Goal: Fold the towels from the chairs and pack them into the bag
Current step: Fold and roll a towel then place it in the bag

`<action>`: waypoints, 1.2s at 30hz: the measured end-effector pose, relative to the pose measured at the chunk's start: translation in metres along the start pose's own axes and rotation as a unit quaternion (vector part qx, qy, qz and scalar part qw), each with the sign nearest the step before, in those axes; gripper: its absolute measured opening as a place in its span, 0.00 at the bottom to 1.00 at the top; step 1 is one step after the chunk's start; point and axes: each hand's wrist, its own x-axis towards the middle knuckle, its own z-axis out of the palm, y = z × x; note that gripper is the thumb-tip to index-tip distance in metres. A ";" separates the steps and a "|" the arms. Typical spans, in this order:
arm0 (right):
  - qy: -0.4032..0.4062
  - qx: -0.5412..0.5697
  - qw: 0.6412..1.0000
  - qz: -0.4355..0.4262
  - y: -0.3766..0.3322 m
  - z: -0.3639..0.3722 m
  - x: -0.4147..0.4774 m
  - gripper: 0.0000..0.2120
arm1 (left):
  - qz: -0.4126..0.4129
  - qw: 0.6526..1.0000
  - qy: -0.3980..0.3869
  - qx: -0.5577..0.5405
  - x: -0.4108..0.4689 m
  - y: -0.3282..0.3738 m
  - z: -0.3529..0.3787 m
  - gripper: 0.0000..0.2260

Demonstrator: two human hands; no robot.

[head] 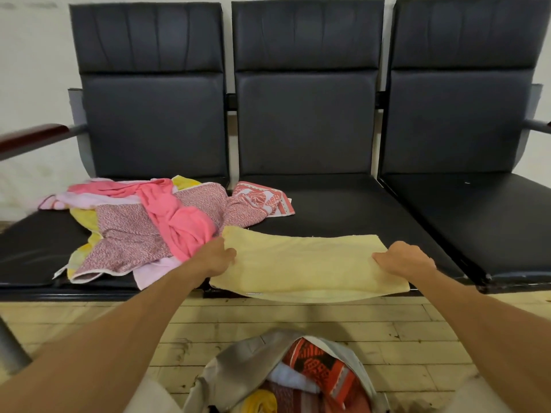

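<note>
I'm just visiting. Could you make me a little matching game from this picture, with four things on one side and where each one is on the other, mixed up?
Things
1. pale yellow towel
2. bright pink towel
3. red-and-white towel
4. bag

Places
A. on the floor, open, towels inside
B. gripped at both ends by the left hand and right hand
C. in the heap on the left seat
D. back left of the middle seat, beside the heap

Pairs: 1-B, 2-C, 3-D, 4-A
</note>
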 end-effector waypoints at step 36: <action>-0.260 0.450 0.854 0.023 0.009 -0.009 0.008 0.23 | -0.051 0.903 -0.232 -0.359 -0.030 0.197 0.110 0.12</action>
